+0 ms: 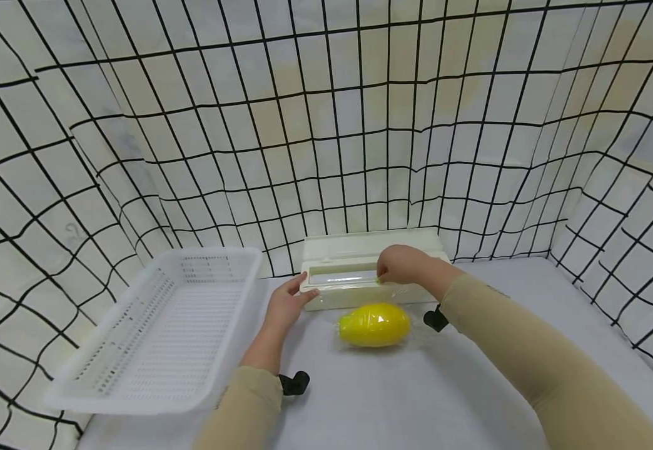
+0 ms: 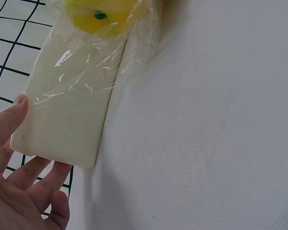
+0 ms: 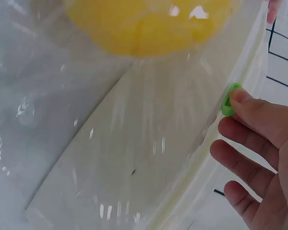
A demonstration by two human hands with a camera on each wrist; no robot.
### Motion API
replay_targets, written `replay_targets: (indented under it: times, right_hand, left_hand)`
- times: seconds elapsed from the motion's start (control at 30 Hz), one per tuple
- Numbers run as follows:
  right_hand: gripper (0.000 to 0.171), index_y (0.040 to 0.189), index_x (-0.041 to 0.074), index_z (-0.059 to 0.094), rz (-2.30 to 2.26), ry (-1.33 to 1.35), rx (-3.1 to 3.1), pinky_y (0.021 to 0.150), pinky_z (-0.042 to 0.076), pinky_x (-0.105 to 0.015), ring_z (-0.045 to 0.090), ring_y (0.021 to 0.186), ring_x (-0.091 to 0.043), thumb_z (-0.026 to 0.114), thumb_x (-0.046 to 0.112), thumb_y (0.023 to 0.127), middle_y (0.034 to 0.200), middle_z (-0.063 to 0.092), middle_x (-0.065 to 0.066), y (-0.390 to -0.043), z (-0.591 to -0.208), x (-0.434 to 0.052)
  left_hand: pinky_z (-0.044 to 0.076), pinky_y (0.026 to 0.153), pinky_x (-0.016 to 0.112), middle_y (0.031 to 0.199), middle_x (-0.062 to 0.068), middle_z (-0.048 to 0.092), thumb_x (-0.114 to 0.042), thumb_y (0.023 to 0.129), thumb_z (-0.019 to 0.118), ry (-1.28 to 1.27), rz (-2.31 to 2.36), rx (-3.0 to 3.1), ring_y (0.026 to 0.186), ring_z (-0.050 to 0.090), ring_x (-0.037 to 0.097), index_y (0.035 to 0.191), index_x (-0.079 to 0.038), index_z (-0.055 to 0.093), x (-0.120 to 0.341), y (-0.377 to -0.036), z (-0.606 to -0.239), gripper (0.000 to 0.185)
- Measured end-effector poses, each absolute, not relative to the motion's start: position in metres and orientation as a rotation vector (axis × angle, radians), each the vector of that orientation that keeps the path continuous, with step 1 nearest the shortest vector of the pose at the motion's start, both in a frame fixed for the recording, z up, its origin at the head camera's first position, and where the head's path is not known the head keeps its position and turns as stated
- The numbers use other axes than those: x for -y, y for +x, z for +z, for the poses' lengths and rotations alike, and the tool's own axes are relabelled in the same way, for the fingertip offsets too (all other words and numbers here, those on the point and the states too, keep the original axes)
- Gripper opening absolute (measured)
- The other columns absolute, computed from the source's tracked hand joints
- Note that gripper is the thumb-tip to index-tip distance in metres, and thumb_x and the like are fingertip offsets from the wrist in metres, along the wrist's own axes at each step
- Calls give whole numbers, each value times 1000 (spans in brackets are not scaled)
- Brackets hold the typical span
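The yellow fruit (image 1: 374, 324) lies on the table (image 1: 473, 387), already covered in film (image 2: 93, 67) (still joined to the dispenser (image 1: 360, 275)). The right hand (image 1: 402, 264) pinches the green cutter (image 3: 230, 99); the left hand (image 1: 284, 306), flat-fingered, steadies the dispenser's end; cutting is judged outstanding

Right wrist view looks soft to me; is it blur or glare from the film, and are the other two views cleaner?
Right wrist: cling film throws scattered glints and hazes the yellow fruit; close focus is soft, though the green slider reads. Left wrist: sharper, film wrinkles show on the dispenser box. Head: evenly lit, wide-angle bending of the grid backdrop, one highlight on the fruit.
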State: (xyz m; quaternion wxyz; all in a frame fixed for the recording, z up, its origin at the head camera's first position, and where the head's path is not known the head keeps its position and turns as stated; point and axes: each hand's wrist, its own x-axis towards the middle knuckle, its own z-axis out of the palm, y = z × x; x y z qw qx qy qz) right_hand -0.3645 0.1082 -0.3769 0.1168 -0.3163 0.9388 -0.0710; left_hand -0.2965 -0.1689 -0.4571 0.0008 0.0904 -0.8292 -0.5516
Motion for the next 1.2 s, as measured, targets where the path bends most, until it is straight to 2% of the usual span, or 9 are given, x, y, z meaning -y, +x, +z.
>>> replay_targets:
  times: [0.47, 0.73, 0.9, 1.03, 1.2]
  right_hand:
    - [13, 100, 13, 77, -163, -943, -2779, 82, 54, -37, 62, 85, -13, 69, 20, 94, 93, 70, 5, -365, -379, -174]
    - [12, 101, 12, 77, -193, -958, -2812, 84, 54, -38, 62, 85, -13, 70, 19, 93, 94, 70, 5, -362, -382, -188]
    - [12, 102, 12, 76, -266, -918, -2820, 80, 54, -37, 60, 83, -13, 69, 18, 94, 94, 67, 4, -359, -386, -193]
    - [17, 105, 13, 75, -357, -828, -2856, 85, 52, -42, 59, 95, -22, 67, 24, 95, 106, 63, -4, -356, -393, -193]
    - [43, 119, 11, 70, -425, -607, -2987, 100, 43, -58, 48, 122, -39, 67, 44, 91, 133, 52, -18, -355, -396, -188]
  left_hand:
    - [33, 111, 54, 149, 8, 49, -39, 86, 77, 306, -1721, 2603, 143, 32, 33, 145, -27, 52, 174, -298, -461, 65]
    - [34, 111, 52, 148, 9, 49, -36, 86, 77, 283, -1744, 2593, 143, 34, 32, 144, -26, 53, 168, -299, -461, 64]
    - [33, 111, 53, 148, 8, 49, -37, 87, 77, 276, -1743, 2584, 143, 33, 32, 144, -26, 53, 166, -299, -461, 63]
    - [33, 111, 54, 147, 8, 51, -37, 87, 77, 275, -1730, 2591, 143, 33, 32, 144, -26, 53, 168, -298, -461, 63]
    - [34, 110, 55, 146, 10, 51, -37, 86, 78, 277, -1716, 2599, 142, 34, 34, 143, -25, 54, 167, -298, -460, 63]
